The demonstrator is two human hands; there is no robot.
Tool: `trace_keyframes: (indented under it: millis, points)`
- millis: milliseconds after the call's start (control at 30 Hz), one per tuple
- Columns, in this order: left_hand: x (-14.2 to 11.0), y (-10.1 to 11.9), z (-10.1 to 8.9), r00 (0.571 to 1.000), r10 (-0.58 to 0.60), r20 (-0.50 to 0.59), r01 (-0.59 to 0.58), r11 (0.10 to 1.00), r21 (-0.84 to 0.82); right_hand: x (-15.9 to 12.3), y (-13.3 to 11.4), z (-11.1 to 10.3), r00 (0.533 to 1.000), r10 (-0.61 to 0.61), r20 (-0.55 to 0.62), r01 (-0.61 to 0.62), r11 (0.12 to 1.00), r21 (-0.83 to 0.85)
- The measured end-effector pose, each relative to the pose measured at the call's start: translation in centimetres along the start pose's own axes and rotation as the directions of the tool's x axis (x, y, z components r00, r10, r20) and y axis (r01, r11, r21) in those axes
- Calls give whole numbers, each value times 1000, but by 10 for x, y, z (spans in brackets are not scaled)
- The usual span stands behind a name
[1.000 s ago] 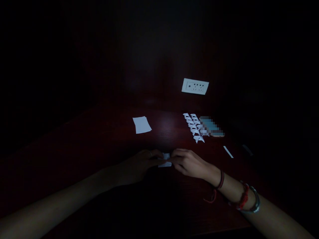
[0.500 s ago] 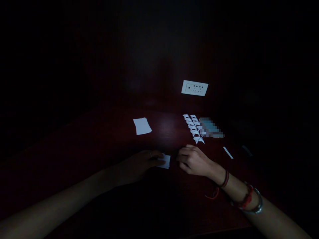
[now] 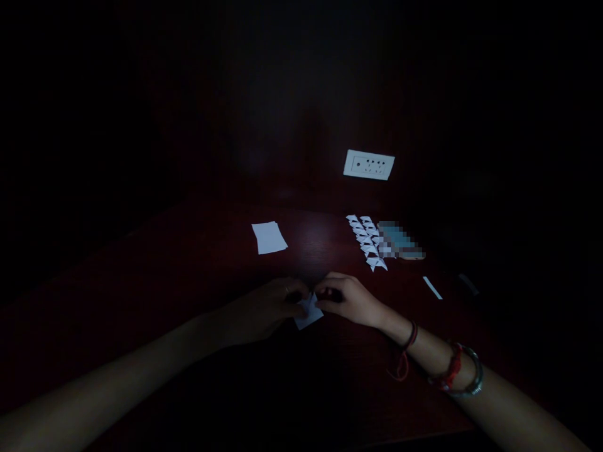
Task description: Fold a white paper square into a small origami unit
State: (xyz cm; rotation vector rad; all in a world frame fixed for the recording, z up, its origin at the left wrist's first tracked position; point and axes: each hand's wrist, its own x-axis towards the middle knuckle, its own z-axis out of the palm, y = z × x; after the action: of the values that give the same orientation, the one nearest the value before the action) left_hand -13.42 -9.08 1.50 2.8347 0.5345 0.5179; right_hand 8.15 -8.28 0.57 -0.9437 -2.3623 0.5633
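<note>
A small piece of white paper [image 3: 309, 316] lies between my hands near the middle of the dark red table. My left hand [image 3: 277, 304], with a ring on one finger, grips the paper's left side between thumb and fingers. From the right, my right hand [image 3: 351, 298] pinches the paper's upper right edge, fingers bent and thumb below. Red cords and a silver bangle circle my right wrist and forearm. Dim light hides the paper's exact folds and parts of my left fingers.
Several folded white paper pieces [image 3: 366, 242] stand in two rows at the right, beside a pixelated phone-like object [image 3: 402, 242]. A stack of white paper sheets [image 3: 269, 238] lies farther back. A white strip [image 3: 432, 287] rests at right. A socket plate [image 3: 369, 164] is on the wall.
My right hand has moved left and taken hold of the paper's edge. The paper has turned and tilted, its lower corner now nearer me. My left hand has barely moved.
</note>
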Motion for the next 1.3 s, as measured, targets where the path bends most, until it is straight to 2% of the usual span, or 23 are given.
trace_keyframes:
  millis: [200, 433, 533, 733, 967, 1300]
  points:
    - [-6, 3, -1, 996, -25, 83, 14, 992, 124, 1, 3, 3, 1000, 19, -19, -19, 1000, 1]
    - [-6, -1, -1, 993, -29, 110, 30, 999, -13, 0, 2, -1, 999, -18, 27, 19, 999, -26]
    - [-6, -1, 1, 996, -23, 88, 28, 998, -52, -1, 1, -2, 999, -36, 39, 37, 999, -33]
    - [-9, -2, 4, 997, -31, 72, 34, 999, -37, -5, 1, -6, 991, -117, 63, 120, 992, -47]
    - [-4, 1, -1, 997, -9, 79, 17, 994, -108, -6, 8, -8, 958, -255, 132, 278, 939, -203]
    - [-9, -5, 4, 994, -36, 103, 45, 995, -89, -9, 11, -10, 916, -343, 207, 391, 879, -274]
